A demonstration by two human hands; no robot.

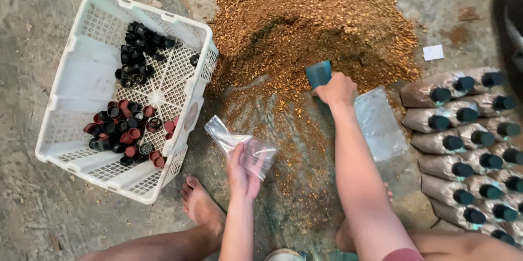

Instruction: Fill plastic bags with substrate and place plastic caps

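Bare feet [200,204] and knees are seen at the bottom edge, and just above them the left hand [243,171] is closed on an empty clear plastic bag [239,144], pinched flat between thumb and fingers with its mouth not yet opened. Further out, the right hand [338,89] is wrapped around a small teal scoop [318,73], which is pressed against the near edge of the sawdust pile [316,21]. That pile is taken as the landmark. To its right and nearer the person, a stack of filled bags [463,130] is laid in rows, each already closed with a dark neck cap, so a good share of the filling appears done; the bag in hand remains unfilled and much loose material is left. Between the pile and that stack, beside the right forearm, a flat bundle of spare clear bags [378,122] is lying. Left of the pile, a white plastic crate [81,81] is set, holding loose black and red caps [131,130]. A small white scrap [433,52] lies at the pile's right edge. Nothing is seen blocking the scoop's path.
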